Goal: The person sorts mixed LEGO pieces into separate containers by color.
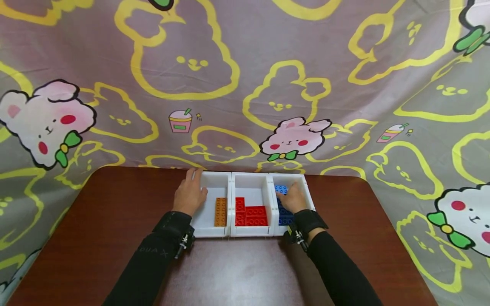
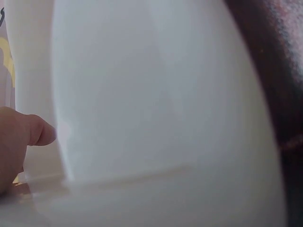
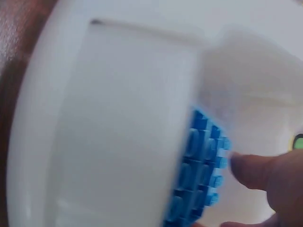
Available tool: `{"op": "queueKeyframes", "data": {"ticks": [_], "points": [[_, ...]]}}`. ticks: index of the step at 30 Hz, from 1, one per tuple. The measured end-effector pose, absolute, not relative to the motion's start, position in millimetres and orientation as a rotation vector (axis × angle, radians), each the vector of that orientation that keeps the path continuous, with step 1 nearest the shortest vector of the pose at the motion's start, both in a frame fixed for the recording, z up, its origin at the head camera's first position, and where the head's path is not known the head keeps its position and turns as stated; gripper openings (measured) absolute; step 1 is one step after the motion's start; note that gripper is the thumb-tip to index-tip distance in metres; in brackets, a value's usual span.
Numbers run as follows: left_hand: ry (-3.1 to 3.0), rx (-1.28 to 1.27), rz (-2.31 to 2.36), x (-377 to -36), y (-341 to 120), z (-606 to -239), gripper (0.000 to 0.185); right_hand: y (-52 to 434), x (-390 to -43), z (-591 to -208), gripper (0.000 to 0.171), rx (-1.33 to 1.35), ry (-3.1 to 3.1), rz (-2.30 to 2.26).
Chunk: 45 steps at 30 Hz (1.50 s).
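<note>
Three white bins side by side near the far edge of the desk (image 1: pixel 95 221), against the cartoon-rabbit cloth (image 1: pixel 245 85): left bin (image 1: pixel 212 183) with an orange brick (image 1: pixel 220 211), middle bin (image 1: pixel 250 183) with red bricks (image 1: pixel 250 214), right bin (image 1: pixel 308 193) with blue bricks (image 1: pixel 285 216).

Left hand (image 1: pixel 189 195) laid on the left bin's outer wall and far left corner, fingers fairly straight, nothing pinched; in the left wrist view just a fingertip against the white wall. Right hand (image 1: pixel 294 199) down inside the right bin, over the blue bricks, a light blue brick (image 1: pixel 281 189) just beyond the fingers. From the right wrist view, a fingertip (image 3: pixel 251 170) touching the studded light blue brick (image 3: pixel 206 156); whether closed on it or only touching, cannot tell.

To do well, by judgement: keep the left hand pressing steady so the row of bins cannot slide. Pinch one brick by its long sides. Lift straight up, clear of the bin wall. Avoid dragging neighbouring bricks along.
</note>
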<state>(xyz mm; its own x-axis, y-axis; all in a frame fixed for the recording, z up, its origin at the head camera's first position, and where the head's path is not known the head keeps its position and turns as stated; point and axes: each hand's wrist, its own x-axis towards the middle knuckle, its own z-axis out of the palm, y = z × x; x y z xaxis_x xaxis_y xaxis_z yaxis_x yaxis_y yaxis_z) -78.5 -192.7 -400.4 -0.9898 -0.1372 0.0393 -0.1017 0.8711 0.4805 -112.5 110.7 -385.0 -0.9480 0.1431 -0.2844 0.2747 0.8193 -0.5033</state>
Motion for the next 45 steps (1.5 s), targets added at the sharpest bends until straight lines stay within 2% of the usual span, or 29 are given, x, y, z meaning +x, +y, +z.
{"op": "queueKeyframes", "data": {"ticks": [9, 16, 24, 35, 38, 45], "points": [[-2.964, 0.181, -0.755, -78.3, -194.8, -400.3, 0.063, 108.5, -110.9, -386.2, 0.066, 0.333, 2.725, -0.661], [-2.975, 0.188, -0.759, -78.2, -193.4, -399.3, 0.064, 107.0, -106.5, -379.7, 0.080, 0.420, 2.683, -0.713], [-2.963, 0.186, -0.773, -78.3, -193.0, -400.4, 0.063, 104.8, -101.9, -373.5, 0.088, 0.435, 2.711, -0.722], [-2.972, 0.185, -0.772, -77.1, -194.0, -396.6, 0.064, 105.1, -97.0, -373.7, 0.066, 0.435, 2.848, -1.041], [-2.979, 0.191, -0.771, -77.0, -194.2, -395.7, 0.064, 103.7, -95.4, -376.0, 0.059, 0.314, 2.985, -1.071], [-2.994, 0.206, -0.783, -77.7, -194.1, -396.5, 0.063, 108.9, -90.8, -392.4, 0.047, -0.255, 3.331, -0.822]]}}
